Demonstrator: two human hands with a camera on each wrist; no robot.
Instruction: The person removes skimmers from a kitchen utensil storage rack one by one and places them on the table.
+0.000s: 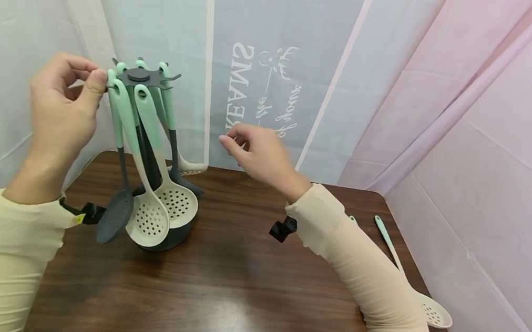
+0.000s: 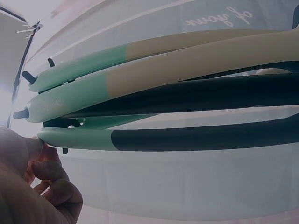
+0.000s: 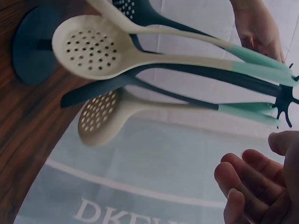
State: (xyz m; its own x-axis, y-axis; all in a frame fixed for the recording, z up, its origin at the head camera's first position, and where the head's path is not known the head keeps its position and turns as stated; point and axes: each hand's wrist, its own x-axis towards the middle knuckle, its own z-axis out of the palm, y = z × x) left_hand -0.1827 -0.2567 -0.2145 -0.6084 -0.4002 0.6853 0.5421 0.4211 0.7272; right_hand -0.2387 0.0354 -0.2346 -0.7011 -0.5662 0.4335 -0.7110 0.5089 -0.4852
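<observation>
At the left of the head view, my left hand (image 1: 64, 103) pinches the mint handle end of a dark grey skimmer (image 1: 115, 216) at a hook of the dark utensil stand (image 1: 138, 74). In the left wrist view, my thumb and finger meet at the tip of that handle (image 2: 77, 138). Two cream skimmers (image 1: 148, 223) (image 1: 181, 204) hang at the front of the stand. Behind them hang a dark turner-like tool (image 1: 184, 181) and another cream slotted tool (image 1: 192, 167). My right hand (image 1: 267, 153), fingers loosely curled, is held in the air right of the stand, holding nothing.
A brown wooden table (image 1: 238, 269) carries the stand on its round dark base (image 1: 176, 238). At the right edge lies a cream slotted spoon (image 1: 436, 311) with a mint handle, partly behind my right sleeve (image 1: 366, 269). Printed cloth (image 1: 283, 20) hangs behind the table.
</observation>
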